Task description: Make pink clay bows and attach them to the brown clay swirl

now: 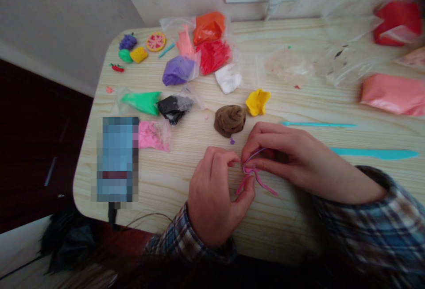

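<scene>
A small pink clay bow (265, 186) with two hanging tails is between my hands, low over the table. A thin purple clay strand (255, 152) curves along it. My left hand (217, 194) has its thumb on the bow's left tail and its index finger curled at the upper left side. My right hand (282, 156) pinches the strand and the bow's upper part between thumb and fingers. Just above lie a purple clay scrap (232, 140), a swirled brown clay lump (229, 121) and a yellow clay piece (258, 102).
Bagged clay in red (212, 55), purple (177, 70), green (142, 102), black (174, 107) and pink (153, 136) lies to the left. A blurred-out device (116, 158) is near the left edge. Blue tools (318, 124) lie right, under a coral clay pack (393, 95). Finished clay pieces (138, 54) stand far left.
</scene>
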Demonstrator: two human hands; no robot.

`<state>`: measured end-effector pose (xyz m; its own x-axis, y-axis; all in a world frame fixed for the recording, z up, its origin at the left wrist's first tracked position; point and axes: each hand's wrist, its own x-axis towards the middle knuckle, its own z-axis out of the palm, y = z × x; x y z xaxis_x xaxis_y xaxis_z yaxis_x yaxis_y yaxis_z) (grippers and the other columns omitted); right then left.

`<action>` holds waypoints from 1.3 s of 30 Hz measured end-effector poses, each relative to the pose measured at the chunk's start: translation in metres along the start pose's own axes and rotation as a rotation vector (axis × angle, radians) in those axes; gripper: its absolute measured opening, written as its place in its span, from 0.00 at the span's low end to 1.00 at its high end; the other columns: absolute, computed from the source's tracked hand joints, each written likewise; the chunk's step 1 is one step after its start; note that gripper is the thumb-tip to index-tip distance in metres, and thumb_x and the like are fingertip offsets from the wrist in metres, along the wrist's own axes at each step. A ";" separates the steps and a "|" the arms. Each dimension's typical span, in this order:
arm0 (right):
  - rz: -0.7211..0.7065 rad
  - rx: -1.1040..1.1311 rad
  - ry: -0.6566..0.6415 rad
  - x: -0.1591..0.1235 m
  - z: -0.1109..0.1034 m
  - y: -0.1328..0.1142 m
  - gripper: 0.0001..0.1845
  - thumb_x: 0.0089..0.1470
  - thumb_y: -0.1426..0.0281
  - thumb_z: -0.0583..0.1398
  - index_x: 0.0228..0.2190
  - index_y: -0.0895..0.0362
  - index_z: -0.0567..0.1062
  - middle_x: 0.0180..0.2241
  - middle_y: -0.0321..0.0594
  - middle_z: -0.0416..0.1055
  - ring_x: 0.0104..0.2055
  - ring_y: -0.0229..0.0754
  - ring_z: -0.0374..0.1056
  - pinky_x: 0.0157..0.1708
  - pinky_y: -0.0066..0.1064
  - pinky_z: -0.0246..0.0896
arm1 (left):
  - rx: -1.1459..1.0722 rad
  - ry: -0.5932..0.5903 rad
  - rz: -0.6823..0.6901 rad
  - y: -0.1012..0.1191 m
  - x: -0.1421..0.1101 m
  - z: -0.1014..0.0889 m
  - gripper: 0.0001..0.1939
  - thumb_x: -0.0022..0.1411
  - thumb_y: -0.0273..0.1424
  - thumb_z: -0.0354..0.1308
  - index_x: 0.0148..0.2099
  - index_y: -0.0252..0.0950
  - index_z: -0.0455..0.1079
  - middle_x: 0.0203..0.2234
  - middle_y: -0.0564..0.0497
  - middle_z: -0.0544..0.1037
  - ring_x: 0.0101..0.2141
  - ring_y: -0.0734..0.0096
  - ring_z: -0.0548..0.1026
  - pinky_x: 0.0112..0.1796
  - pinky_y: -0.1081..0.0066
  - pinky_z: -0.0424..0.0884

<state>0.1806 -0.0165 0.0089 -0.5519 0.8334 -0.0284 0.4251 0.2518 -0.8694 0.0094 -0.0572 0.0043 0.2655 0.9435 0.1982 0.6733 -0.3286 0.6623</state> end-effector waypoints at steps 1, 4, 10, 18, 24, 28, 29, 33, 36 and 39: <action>-0.002 0.002 0.003 0.000 0.000 0.000 0.05 0.56 0.72 0.58 0.29 0.57 0.74 0.30 0.38 0.69 0.34 0.38 0.66 0.34 0.29 0.60 | 0.000 0.001 -0.001 0.000 0.000 0.000 0.14 0.52 0.23 0.59 0.39 0.37 0.59 0.30 0.53 0.68 0.33 0.70 0.71 0.31 0.71 0.69; -0.005 0.004 0.013 0.000 0.000 -0.001 0.05 0.55 0.73 0.59 0.28 0.57 0.75 0.30 0.38 0.69 0.33 0.38 0.66 0.33 0.29 0.60 | -0.006 0.001 0.000 0.000 0.000 0.000 0.14 0.52 0.23 0.59 0.39 0.37 0.59 0.30 0.53 0.68 0.33 0.70 0.71 0.31 0.71 0.69; -0.006 -0.009 0.012 -0.001 0.000 0.000 0.05 0.55 0.73 0.59 0.28 0.56 0.75 0.31 0.38 0.69 0.34 0.38 0.66 0.33 0.29 0.61 | -0.011 -0.013 0.009 -0.001 -0.001 -0.002 0.12 0.52 0.22 0.59 0.38 0.37 0.60 0.30 0.51 0.70 0.34 0.69 0.71 0.33 0.70 0.70; 0.016 -0.032 0.009 -0.001 -0.001 -0.002 0.07 0.56 0.73 0.57 0.28 0.56 0.75 0.32 0.39 0.69 0.34 0.38 0.66 0.33 0.29 0.61 | -0.018 -0.023 0.008 -0.002 0.000 -0.004 0.09 0.54 0.22 0.59 0.36 0.37 0.64 0.30 0.51 0.70 0.33 0.70 0.71 0.34 0.70 0.71; -0.003 -0.062 -0.004 -0.001 -0.002 -0.001 0.07 0.57 0.73 0.56 0.28 0.57 0.74 0.32 0.39 0.68 0.34 0.37 0.66 0.32 0.28 0.61 | -0.060 -0.031 0.004 -0.002 0.000 -0.006 0.07 0.54 0.22 0.59 0.36 0.36 0.67 0.30 0.51 0.69 0.33 0.71 0.71 0.34 0.71 0.71; 0.008 -0.075 -0.005 -0.001 -0.003 -0.001 0.07 0.56 0.74 0.56 0.28 0.56 0.74 0.32 0.40 0.68 0.34 0.38 0.66 0.32 0.28 0.62 | -0.081 -0.045 -0.012 -0.002 0.000 -0.008 0.06 0.55 0.22 0.60 0.36 0.36 0.68 0.31 0.51 0.70 0.32 0.71 0.71 0.33 0.70 0.72; 0.011 -0.077 -0.005 -0.001 -0.003 -0.002 0.07 0.56 0.74 0.56 0.28 0.56 0.74 0.32 0.40 0.68 0.34 0.38 0.66 0.32 0.28 0.62 | -0.083 -0.047 -0.014 -0.002 0.000 -0.008 0.06 0.55 0.22 0.60 0.36 0.36 0.69 0.31 0.51 0.70 0.32 0.71 0.71 0.33 0.70 0.72; 0.021 -0.079 -0.004 -0.001 -0.003 -0.003 0.08 0.56 0.73 0.56 0.28 0.56 0.74 0.32 0.40 0.69 0.34 0.39 0.66 0.32 0.29 0.62 | -0.094 -0.043 -0.014 -0.004 0.000 -0.008 0.06 0.55 0.23 0.60 0.36 0.36 0.70 0.31 0.51 0.70 0.31 0.71 0.70 0.33 0.70 0.72; 0.021 -0.084 -0.014 -0.001 -0.004 -0.004 0.07 0.56 0.73 0.56 0.28 0.56 0.74 0.32 0.40 0.69 0.34 0.39 0.66 0.32 0.29 0.62 | -0.091 -0.046 -0.013 -0.004 -0.001 -0.008 0.06 0.56 0.22 0.60 0.36 0.37 0.70 0.31 0.51 0.70 0.31 0.71 0.70 0.34 0.70 0.72; 0.017 -0.086 -0.029 -0.001 -0.004 -0.005 0.07 0.56 0.73 0.56 0.28 0.56 0.73 0.32 0.40 0.68 0.34 0.39 0.66 0.32 0.29 0.62 | -0.082 -0.049 -0.015 -0.004 -0.001 -0.008 0.05 0.56 0.22 0.60 0.35 0.36 0.70 0.30 0.51 0.71 0.32 0.71 0.71 0.34 0.71 0.72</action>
<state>0.1821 -0.0163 0.0150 -0.5640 0.8238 -0.0578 0.4937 0.2803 -0.8232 0.0009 -0.0563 0.0070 0.2909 0.9443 0.1539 0.6191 -0.3085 0.7222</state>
